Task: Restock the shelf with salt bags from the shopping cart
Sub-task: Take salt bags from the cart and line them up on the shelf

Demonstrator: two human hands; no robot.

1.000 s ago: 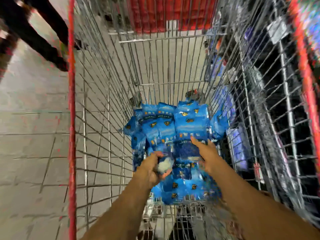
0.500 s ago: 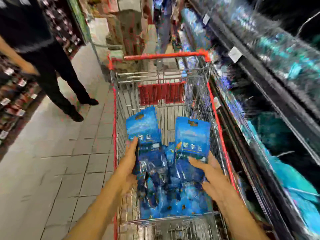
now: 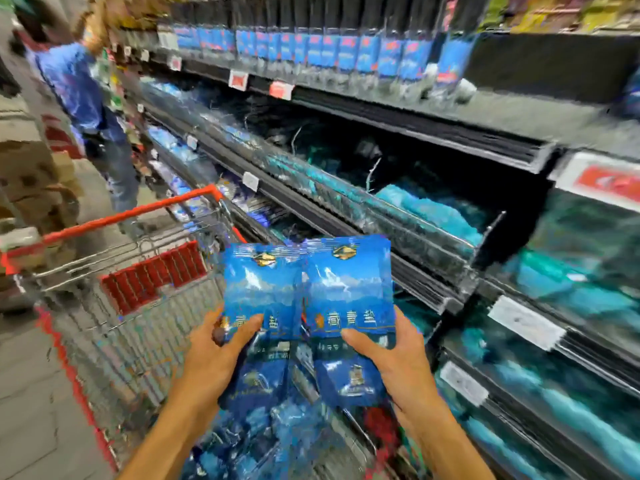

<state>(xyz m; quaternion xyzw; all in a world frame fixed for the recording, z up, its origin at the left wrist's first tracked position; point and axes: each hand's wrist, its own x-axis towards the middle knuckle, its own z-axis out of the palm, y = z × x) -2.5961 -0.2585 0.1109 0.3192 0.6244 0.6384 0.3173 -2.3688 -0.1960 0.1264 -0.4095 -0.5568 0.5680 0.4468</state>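
Head view: the left hand (image 3: pixel 221 355) grips a blue salt bag (image 3: pixel 259 292) near its lower half, thumb laid across the printed front and the fingers curled behind it, out of sight. The right hand (image 3: pixel 391 362) grips a second salt bag (image 3: pixel 349 299) the same way, thumb pressed on the front just under the row of printed characters, fingers wrapped round the right edge and back. Both bags stand upright above the hands, long axis running from the wrists up to the top seams, printed faces turned toward the camera. The two bags sit side by side between the hands, inner edges touching or slightly overlapping; which one lies on top cannot be told through the blur.

Below and between the forearms lie more blue bags (image 3: pixel 256 441) heaped in the shopping cart (image 3: pixel 114 220), whose red-rimmed wire basket stretches away to the left of the left hand. To the right of the right hand and beyond the raised bags run the dark shelves (image 3: pixel 433 133), the nearer tiers holding blurred teal and blue packs. Far beyond the left hand, past the cart, a person in a blue top (image 3: pixel 76 91) stands in the aisle
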